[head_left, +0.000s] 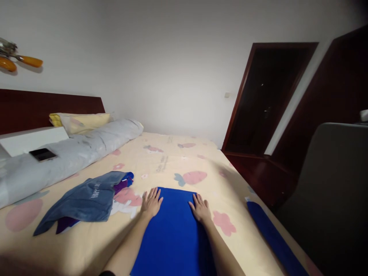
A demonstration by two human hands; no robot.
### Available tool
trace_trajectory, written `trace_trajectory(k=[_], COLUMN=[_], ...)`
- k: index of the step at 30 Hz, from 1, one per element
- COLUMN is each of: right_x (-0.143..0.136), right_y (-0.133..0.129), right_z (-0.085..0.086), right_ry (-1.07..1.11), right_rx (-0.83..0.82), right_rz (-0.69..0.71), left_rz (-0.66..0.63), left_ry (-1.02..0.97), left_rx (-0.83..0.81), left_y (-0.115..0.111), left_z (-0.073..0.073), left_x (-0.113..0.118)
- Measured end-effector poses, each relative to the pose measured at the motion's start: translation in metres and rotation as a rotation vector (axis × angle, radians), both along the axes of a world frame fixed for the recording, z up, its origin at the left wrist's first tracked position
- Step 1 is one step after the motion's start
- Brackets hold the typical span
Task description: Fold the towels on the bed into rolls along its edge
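While a blue cloth [175, 226] lies flat on the bed [184, 161], the left hand [151, 203] and the right hand [201, 209] rest at its far corners, palms down, fingers extended and grasping nothing. To its left lies a grey-blue cloth [86, 201] over purple fabric [120, 186]; to its right, a narrow blue strip [273, 234] lies near the bed's edge. Farther off, a phone [43, 154] rests on a grey bolster [86, 147].

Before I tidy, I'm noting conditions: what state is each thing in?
Blue cloth: lying flat
Left hand: open, on blue cloth's edge
Right hand: open, on blue cloth's edge
Printed cloth: crumpled
Blue strip: folded or rolled, unclear
Phone: flat, screen dark
Door: apparently shut
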State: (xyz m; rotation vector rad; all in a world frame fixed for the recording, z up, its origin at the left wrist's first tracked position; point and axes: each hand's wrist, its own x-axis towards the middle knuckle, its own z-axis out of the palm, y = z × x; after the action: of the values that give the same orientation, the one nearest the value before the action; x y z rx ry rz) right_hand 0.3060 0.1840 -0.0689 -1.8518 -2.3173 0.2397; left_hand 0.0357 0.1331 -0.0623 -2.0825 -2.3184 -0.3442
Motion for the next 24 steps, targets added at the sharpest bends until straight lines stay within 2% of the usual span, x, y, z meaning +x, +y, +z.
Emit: trace_trajectory(k=[3,7,9,11,13,16,18,21,24], right_x=[-0.019,-0.056,-0.059,-0.045,-0.019,0.025,0.043,0.033,-0.007], right_y=[-0.029,-0.095,-0.12,-0.132,-0.133,-0.128,-0.133,-0.153,-0.178], right_z=[-0.002,-0.02,-0.031,-0.041,-0.05,-0.063,-0.071,-0.082,-0.089], right_ry=[0.009,0.093,0.113,0.119,0.114,0.095,0.087,0.094,0.107], right_rx=[0.107,0.149,0.153,0.181,0.232,0.357,0.482,0.668,0.815], right_rz=[0.053,0.307,0.392,0.418,0.394,0.279,0.18,0.137,0.278], left_rz=[-0.032,-0.182,-0.222,-0.226,-0.211,-0.206,-0.178,-0.168,-0.291], left_ry=[0.054,0.107,0.125,0.136,0.147,0.189,0.229,0.272,0.304], left_rx=[0.144,0.197,0.205,0.213,0.231,0.3,0.391,0.512,0.61], left_y=[-0.024,-0.08,-0.106,-0.126,-0.139,-0.152,-0.159,-0.169,-0.175], left_z=[-0.006,-0.042,-0.059,-0.067,-0.066,-0.054,-0.046,-0.046,-0.059], left_x=[0.021,0.061,0.068,0.06,0.043,0.016,0.011,0.032,0.069])
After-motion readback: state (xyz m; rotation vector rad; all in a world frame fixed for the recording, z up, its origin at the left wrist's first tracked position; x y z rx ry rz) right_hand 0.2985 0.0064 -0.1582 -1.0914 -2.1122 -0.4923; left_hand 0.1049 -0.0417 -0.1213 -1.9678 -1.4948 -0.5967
